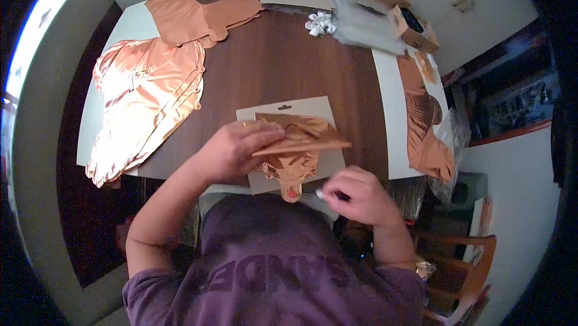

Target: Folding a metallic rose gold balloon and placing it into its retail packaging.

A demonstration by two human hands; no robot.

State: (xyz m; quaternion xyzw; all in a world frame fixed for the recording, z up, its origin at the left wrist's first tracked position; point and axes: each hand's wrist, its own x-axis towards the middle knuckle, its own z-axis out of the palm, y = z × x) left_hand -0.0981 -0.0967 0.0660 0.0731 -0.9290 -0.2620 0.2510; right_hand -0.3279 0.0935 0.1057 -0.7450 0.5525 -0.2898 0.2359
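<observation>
A copper-coloured foil balloon (304, 141), partly folded, lies over a white card (337, 175) with a hang slot at its top. Its narrow neck (292, 191), marked with a small red spot, hangs past the card's near edge. My left hand (244, 143) grips the balloon's folded left side, thumb beneath and fingers on top. To the right of the neck, my right hand (355, 193) is raised with its fingers closed. A small white piece (320, 193) sticks out between its fingertips; its kind is too small to make out.
Flat foil balloons (150, 97) are stacked at the left of the brown table (289, 61). More copper foil (421, 121) lies on the right edge. Toward the back are a white bunch (320, 24), clear plastic bags (367, 25) and an open cardboard box (415, 28). A wooden chair (475, 242) stands right.
</observation>
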